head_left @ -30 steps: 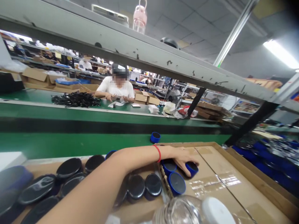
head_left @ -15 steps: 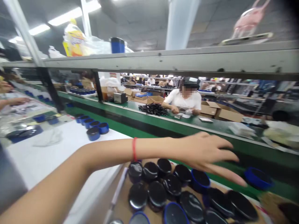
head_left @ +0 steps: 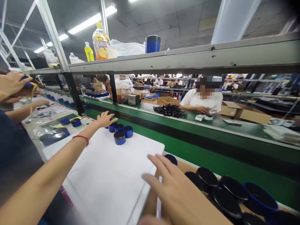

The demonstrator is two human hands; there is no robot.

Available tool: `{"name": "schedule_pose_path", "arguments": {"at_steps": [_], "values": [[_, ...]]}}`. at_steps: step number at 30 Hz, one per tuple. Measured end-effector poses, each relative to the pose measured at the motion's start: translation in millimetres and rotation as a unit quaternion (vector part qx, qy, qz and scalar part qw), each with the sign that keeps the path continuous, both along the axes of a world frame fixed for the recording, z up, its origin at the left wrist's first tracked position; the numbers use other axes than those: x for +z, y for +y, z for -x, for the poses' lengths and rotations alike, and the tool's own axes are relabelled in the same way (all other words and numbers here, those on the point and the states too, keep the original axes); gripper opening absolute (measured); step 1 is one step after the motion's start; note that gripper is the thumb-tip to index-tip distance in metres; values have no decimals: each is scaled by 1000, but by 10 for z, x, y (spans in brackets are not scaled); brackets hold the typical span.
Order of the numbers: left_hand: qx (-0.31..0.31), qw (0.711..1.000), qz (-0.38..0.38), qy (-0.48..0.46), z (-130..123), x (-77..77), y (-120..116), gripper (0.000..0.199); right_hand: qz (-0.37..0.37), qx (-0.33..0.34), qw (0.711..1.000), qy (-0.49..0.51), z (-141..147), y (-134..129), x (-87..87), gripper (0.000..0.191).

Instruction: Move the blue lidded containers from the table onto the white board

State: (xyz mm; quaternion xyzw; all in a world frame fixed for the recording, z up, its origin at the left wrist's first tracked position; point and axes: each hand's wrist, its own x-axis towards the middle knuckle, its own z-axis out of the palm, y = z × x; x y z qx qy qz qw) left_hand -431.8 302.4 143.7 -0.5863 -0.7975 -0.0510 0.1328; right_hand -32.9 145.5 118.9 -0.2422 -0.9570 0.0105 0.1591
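My left hand [head_left: 105, 119], with a red band on its wrist, reaches across a white sheet-covered surface [head_left: 100, 175]. Its fingers are spread above the far end of a group of round blue containers with black tops [head_left: 120, 137]; it partly hides the farthest ones. In the lower middle, my right hand [head_left: 171, 184] is blurred, its visible fingers apart. A thin white stick [head_left: 159, 203] shows beside its palm; whether it touches the hand I cannot tell. Right of that hand, more black-topped round containers [head_left: 226, 203] stand close together on brown cardboard.
A green conveyor belt [head_left: 187, 153] runs along the far side. Beyond it, a person [head_left: 203, 98] sits at a bench with a pile of black parts [head_left: 170, 110]. Overhead runs a metal shelf [head_left: 187, 57]. Another person's hand [head_left: 14, 84] is at the far left.
The view has swung left. My left hand has moved from above the containers on the cardboard to the group on the white surface. My right hand has come into view.
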Motion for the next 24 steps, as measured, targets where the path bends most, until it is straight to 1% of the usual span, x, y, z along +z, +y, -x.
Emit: {"name": "schedule_pose_path", "arguments": {"at_steps": [1,2,3,6,7,8,10,11,13,17,21,24], "values": [[2,1000,8,-10,70,-53,46,49,29,3,998,-54,289,262,31,84],[-1,1000,17,-20,118,-102,94,50,34,25,996,-80,576,508,59,94],[-6,999,27,-29,150,-147,141,50,28,41,995,-86,859,736,78,102],[-31,996,64,-55,186,-270,229,48,14,58,994,-94,1619,1325,70,124],[-40,994,75,-62,187,-307,235,48,12,65,993,-97,1826,1488,47,128],[-47,993,83,-68,186,-340,228,47,12,69,992,-102,2000,1631,17,127],[-55,991,88,-78,180,-391,190,48,25,73,991,-113,2240,1847,-54,118],[-56,991,86,-82,176,-408,166,49,35,75,989,-119,2304,1917,-91,112],[-59,991,80,-88,173,-427,124,49,49,81,987,-127,2338,1992,-161,103],[-67,991,71,-89,194,-427,107,45,33,84,990,-107,2206,2017,-259,90],[-54,994,59,-76,269,-397,125,47,28,65,994,-86,2129,2070,-282,76],[-49,995,59,-68,307,-397,114,48,39,75,992,-93,2166,2105,-281,77]]}}
